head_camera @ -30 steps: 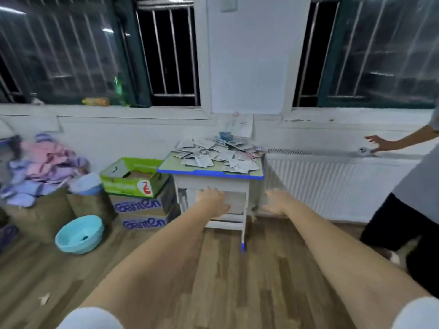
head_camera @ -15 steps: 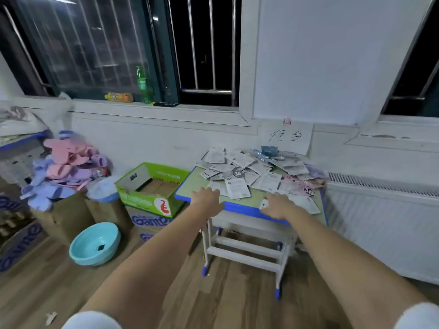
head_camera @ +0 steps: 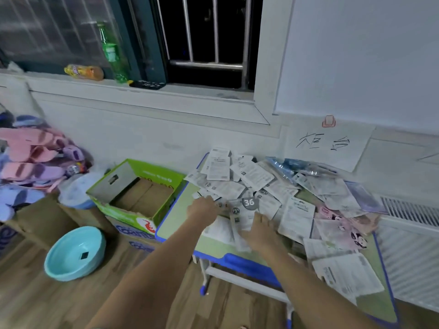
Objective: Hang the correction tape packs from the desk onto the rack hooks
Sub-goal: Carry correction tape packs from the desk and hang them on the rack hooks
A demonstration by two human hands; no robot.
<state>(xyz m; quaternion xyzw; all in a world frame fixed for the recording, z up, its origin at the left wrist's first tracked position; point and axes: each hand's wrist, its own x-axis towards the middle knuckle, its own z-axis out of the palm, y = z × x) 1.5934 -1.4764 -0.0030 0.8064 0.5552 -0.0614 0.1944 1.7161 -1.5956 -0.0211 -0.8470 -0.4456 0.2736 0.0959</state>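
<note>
At the far left a heap of pink and purple slippers (head_camera: pixel 33 160) sits on top of a brown cardboard box (head_camera: pixel 35 217), with a white-and-blue lidded tub (head_camera: pixel 76 193) beside it. In front of these, one turquoise basin (head_camera: pixel 75 254) stands on the wooden floor (head_camera: pixel 47 302) and holds a single small dark square. Next comes one open green carton (head_camera: pixel 133 193) stacked on a white carton with blue lettering (head_camera: pixel 133 233); inside the green one lie brown cardboard flaps, and what is under them cannot be told. On the windowsill (head_camera: pixel 142 93) above stand one upright green bottle (head_camera: pixel 111 53) and one orange bottle (head_camera: pixel 84 72) lying on its side, with a dark flat object just right of them. The green worktop (head_camera: pixel 178 222) with its blue edge carries the correction tape packs (head_camera: pixel 251 186), a loose overlapping pile too many and too blurred to count, spread from the back edge to the right front corner. The left hand (head_camera: pixel 204 210) reaches onto the pile's left edge; its fingers are blurred and pointed away, so I cannot tell whether they hold a pack. The right hand (head_camera: pixel 259 231) lies on the packs near the front, fingers spread fairly flat on them, gripping nothing visibly. One paper sign (head_camera: pixel 330 143) with handwriting hangs on the wall behind, and a white radiator (head_camera: pixel 413 245) stands at the right.
</note>
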